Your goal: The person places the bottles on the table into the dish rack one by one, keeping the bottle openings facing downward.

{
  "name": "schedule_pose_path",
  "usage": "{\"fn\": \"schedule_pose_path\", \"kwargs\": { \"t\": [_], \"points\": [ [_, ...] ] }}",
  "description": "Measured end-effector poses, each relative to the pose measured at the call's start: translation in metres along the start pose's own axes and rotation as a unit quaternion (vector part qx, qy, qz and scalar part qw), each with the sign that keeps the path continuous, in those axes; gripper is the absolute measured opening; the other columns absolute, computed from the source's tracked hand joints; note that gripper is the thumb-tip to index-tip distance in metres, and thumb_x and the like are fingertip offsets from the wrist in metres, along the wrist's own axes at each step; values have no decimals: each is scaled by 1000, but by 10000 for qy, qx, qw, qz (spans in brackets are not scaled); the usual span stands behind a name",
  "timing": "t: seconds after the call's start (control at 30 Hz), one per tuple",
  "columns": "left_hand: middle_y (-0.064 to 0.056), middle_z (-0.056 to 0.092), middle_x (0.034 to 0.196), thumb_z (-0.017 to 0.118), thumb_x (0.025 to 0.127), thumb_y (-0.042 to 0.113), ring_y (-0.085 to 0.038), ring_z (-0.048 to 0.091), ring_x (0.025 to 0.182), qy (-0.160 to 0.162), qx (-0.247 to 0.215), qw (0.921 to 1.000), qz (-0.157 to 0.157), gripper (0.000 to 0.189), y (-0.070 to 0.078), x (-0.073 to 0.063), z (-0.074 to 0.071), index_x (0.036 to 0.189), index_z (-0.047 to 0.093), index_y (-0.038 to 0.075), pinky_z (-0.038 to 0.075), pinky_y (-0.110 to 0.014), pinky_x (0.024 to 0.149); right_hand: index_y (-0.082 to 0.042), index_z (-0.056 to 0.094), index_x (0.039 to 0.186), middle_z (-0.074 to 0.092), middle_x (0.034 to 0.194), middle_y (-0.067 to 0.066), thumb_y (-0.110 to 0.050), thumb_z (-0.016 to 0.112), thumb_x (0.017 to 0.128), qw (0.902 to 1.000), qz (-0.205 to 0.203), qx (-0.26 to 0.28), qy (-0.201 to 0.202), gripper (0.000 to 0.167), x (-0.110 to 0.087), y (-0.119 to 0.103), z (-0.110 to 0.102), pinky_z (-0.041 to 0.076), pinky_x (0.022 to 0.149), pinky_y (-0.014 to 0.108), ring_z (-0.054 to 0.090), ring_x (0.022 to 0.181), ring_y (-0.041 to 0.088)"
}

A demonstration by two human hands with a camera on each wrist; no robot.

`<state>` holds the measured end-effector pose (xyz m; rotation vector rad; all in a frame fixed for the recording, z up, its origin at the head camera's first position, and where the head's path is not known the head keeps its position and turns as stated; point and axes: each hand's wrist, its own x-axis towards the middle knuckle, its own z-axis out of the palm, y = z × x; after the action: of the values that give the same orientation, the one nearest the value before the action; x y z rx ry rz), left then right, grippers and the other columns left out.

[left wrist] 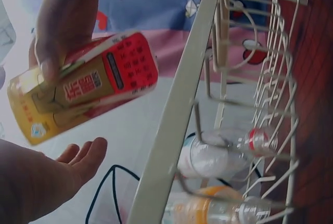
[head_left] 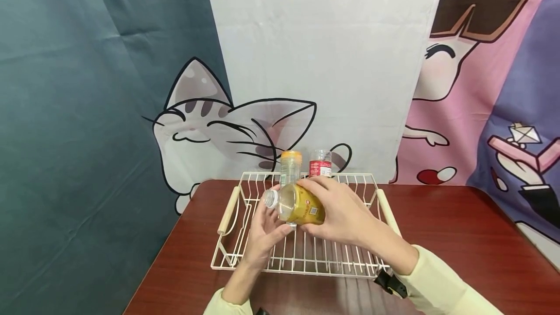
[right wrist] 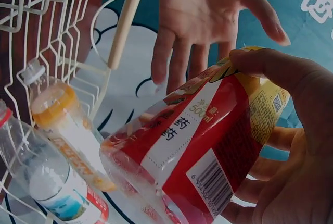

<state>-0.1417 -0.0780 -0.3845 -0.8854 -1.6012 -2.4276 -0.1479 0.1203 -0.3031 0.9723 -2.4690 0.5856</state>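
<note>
A plastic bottle point(head_left: 302, 204) with a yellow and red label is gripped by my right hand point(head_left: 343, 212) above the rack. It lies nearly level, its neck towards the left in the head view. Curled around its label are the right thumb and fingers; its red part point(right wrist: 208, 146) shows a barcode in the right wrist view. Close by the bottle's neck, my left hand point(head_left: 261, 239) has its palm facing it. Those left fingers point(right wrist: 171, 60) look straight and hold nothing. An orange-banded bottle point(head_left: 290, 162) and a red-labelled clear bottle point(head_left: 321, 166) stand neck-down in the white wire rack point(head_left: 306, 273).
The rack has pale handles point(head_left: 229, 210) at both ends and stands on a reddish-brown table point(head_left: 455, 242). Behind the table hangs a printed cloth point(head_left: 332, 62) with a cartoon cat. Thin upright wires rise between the rack's slots.
</note>
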Motion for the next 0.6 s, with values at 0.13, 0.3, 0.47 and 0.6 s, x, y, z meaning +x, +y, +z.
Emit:
{"fn": "schedule_pose_path", "kwargs": {
  "t": [0.13,0.3,0.47,0.6],
  "points": [
    [-15,44,141,78,82,13,-26,52,124,153,-387,9990,160,80,-5,0,5,146,33,-4,46,-37,100,-14,60,134,60,122,8,-36,90,60,9996,-23,-276,-47,83,-1,-4,4,51,79,43,62,95,24],
    [-15,46,138,76,81,6,-24,54,120,377,-728,9964,235,71,-7,0,11,143,41,4,47,-36,98,-14,59,135,58,122,7,-36,90,61,9986,-43,-507,-110,83,-2,-8,10,49,81,43,60,96,24],
    [-15,48,137,71,78,-5,-25,53,122,706,-840,9939,101,70,-7,-1,15,141,42,1,46,-38,101,-14,59,135,58,119,6,-34,91,61,9974,-183,-691,-3,83,-3,-10,16,48,83,42,58,102,24],
    [-16,48,137,69,77,-9,-26,53,122,860,-823,9929,34,70,-8,-1,15,141,42,-1,45,-39,101,-13,57,135,58,119,7,-35,90,61,9963,-263,-805,114,84,-4,-10,21,49,83,43,59,101,25]
  ]
}}
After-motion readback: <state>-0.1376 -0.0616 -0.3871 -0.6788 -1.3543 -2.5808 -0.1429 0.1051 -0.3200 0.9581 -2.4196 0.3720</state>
